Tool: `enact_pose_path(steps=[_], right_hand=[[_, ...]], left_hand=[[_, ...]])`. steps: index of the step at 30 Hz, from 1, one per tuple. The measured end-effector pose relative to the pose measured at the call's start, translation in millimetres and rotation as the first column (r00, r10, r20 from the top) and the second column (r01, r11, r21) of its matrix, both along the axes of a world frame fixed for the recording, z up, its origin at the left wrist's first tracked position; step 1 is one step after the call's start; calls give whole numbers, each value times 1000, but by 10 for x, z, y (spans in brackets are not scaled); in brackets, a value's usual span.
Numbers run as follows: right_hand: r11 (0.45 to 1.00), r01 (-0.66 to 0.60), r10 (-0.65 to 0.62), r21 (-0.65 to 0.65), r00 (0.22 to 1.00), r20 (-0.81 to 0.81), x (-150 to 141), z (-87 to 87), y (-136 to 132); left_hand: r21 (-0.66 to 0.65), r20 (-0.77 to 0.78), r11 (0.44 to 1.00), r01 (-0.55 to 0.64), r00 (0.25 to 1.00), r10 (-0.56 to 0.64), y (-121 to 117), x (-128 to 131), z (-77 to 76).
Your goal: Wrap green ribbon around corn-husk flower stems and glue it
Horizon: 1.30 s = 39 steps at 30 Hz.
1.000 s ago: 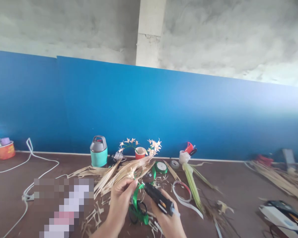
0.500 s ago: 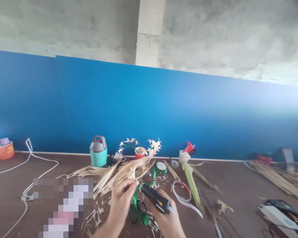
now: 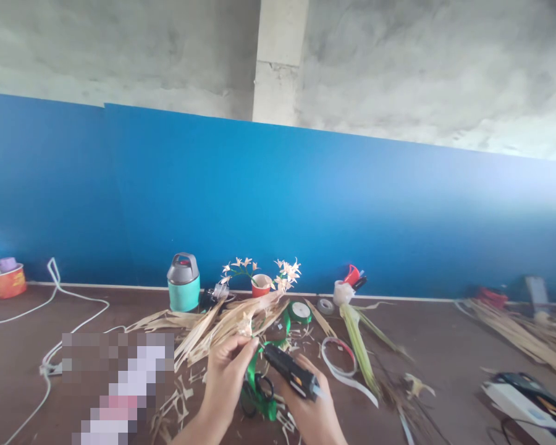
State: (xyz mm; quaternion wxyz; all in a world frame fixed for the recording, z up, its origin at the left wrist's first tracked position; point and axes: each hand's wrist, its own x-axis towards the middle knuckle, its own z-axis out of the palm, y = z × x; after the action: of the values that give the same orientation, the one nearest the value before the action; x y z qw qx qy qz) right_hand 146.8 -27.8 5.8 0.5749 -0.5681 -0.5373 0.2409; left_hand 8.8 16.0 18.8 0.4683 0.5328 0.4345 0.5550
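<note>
My left hand (image 3: 229,371) pinches a small pale husk flower (image 3: 245,325) by its stem, the bloom standing above my fingertips. In my right hand (image 3: 312,402) lies a black glue gun (image 3: 290,368), a clear glue stick poking from its back end. Its nozzle points up and left, close to my left fingertips; whether it touches the stem I cannot tell. Beneath and between my hands are green ribbon (image 3: 267,408) and black-handled scissors (image 3: 264,387), partly covered.
Dry husks (image 3: 213,330) spread behind my hands. Farther back stand a teal jar (image 3: 184,295), a red cup (image 3: 261,290) with flower sprays, a ribbon spool (image 3: 300,312) and a pen holder (image 3: 343,293). A white cord (image 3: 81,321) runs at left; a white strip coil (image 3: 327,358) lies right.
</note>
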Motion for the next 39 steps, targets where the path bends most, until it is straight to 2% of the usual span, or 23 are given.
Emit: enact_pose_path(steps=[3, 12, 22, 27, 34, 39], right_hand=[[997, -66, 69, -42, 996, 65, 42, 36, -12], [998, -53, 55, -20, 995, 82, 34, 66, -22], [997, -65, 70, -47, 989, 129, 42, 53, -20], [999, -28, 34, -46, 991, 126, 41, 21, -16], [998, 57, -59, 33, 996, 63, 9, -70, -4], [999, 33, -31, -32, 997, 65, 11, -94, 3]], left_hand=[[17, 1, 1000, -7, 1000, 6, 5, -2, -3], [45, -9, 999, -20, 1000, 21, 27, -8, -72], [55, -26, 998, -31, 999, 32, 31, -13, -44], [52, -34, 998, -26, 999, 28, 26, -25, -39], [80, -65, 996, -38, 997, 43, 30, -20, -11], [94, -81, 995, -42, 995, 49, 37, -23, -45]])
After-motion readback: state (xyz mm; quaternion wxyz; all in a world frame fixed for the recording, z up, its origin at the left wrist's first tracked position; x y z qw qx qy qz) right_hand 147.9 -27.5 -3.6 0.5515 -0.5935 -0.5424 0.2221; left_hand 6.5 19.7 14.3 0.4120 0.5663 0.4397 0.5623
